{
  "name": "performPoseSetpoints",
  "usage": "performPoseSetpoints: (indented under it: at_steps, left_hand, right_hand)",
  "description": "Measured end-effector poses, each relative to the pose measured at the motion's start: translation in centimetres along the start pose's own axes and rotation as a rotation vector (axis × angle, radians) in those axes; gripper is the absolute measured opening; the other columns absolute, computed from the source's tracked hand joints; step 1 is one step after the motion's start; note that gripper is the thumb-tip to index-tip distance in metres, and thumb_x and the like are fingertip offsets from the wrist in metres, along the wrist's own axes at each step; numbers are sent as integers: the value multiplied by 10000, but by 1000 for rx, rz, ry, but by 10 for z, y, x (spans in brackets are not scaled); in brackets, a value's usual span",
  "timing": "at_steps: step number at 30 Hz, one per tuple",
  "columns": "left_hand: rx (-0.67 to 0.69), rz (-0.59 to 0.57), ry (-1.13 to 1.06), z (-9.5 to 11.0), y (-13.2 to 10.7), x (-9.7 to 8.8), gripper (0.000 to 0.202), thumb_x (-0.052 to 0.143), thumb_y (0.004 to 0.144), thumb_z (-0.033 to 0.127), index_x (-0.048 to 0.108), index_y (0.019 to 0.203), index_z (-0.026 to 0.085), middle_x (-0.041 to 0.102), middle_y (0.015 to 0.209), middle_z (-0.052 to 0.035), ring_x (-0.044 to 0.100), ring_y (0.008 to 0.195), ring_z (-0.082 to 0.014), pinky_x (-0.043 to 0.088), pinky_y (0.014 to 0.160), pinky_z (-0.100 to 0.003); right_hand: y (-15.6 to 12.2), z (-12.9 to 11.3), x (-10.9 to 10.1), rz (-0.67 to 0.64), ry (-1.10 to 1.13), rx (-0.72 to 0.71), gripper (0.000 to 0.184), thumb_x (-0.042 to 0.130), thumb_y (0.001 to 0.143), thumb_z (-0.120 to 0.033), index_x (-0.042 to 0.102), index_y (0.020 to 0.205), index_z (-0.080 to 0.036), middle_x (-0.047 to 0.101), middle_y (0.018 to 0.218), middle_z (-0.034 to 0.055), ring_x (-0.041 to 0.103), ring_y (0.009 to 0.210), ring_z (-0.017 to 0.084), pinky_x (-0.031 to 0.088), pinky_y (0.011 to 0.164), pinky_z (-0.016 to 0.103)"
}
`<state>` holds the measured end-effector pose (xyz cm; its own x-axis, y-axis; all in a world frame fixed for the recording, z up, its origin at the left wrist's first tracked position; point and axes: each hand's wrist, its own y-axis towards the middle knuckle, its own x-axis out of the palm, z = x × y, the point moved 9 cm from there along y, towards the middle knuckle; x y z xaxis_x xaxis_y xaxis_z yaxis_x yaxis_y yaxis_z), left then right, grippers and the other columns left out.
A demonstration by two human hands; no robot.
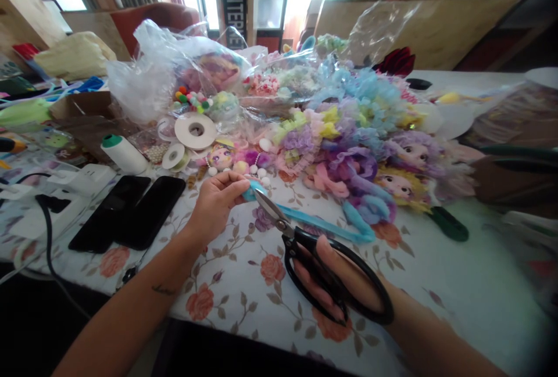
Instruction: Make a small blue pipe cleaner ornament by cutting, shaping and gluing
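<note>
My left hand (217, 203) pinches one end of a fuzzy blue pipe cleaner (320, 224) that lies across the floral tablecloth (244, 272). My right hand (337, 284) grips black-handled scissors (322, 269), fingers through the loops. The blades point up-left and meet the blue strand right beside my left fingertips. A pile of pastel ruffled flowers and small dolls (349, 139) lies just beyond the strand.
Two black phones (131, 211) lie at the left, next to a white power strip (65, 191) and black cable. A green-capped thread spool (123, 153), ribbon rolls (195, 130), plastic bags of craft bits (174, 75) and a green-handled tool (449, 224) surround the work spot.
</note>
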<state>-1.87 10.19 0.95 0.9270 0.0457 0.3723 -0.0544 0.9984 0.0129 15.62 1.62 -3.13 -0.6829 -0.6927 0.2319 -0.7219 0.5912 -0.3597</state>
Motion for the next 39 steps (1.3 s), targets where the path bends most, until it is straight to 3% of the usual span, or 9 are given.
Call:
performPoseSetpoints:
  at_steps: [10, 39]
  left_hand:
    - [58, -16, 71, -2, -2, 5, 133, 743, 776, 269, 681, 742, 157, 742, 877, -54, 673, 801, -157, 548, 810, -309]
    - [72, -45, 53, 1, -7, 12, 123, 713, 808, 264, 656, 756, 167, 726, 933, -54, 657, 823, -150, 531, 816, -293]
  right_hand:
    - [5, -1, 17, -55, 213, 68, 691, 376, 777, -868, 494, 694, -192, 402, 449, -71, 318, 292, 43, 301, 277, 170]
    - [5, -5, 17, -31, 255, 33, 686, 347, 809, -847, 491, 682, -189, 386, 461, -73, 300, 304, 38, 286, 288, 167]
